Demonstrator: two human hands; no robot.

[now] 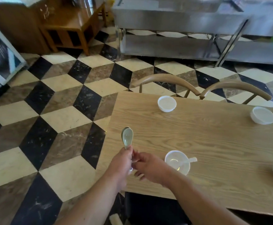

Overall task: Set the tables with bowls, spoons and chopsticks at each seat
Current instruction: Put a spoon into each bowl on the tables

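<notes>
Pale green glazed ceramic soup spoons, at least two nested, stand bowl-end up out of the left hand, whose fingers are wrapped round their handles above the table's near left corner. The right hand has its curled fingertips at the handles' lower ends, touching the left fist (whether they have actually closed on a handle I cannot tell).

Just right of the right hand sits a round white bowl holding a white spoon, its handle pointing right over the rim. This seat looks served as far as bowl and spoon go.

The light wooden table carries two more white bowls with no spoon in them, a far left bowl and a far right bowl, each before a curved wooden chair back. Both lie ahead and to the right, so the right hand is the nearer one to carry a spoon over. No chopsticks show.
</notes>
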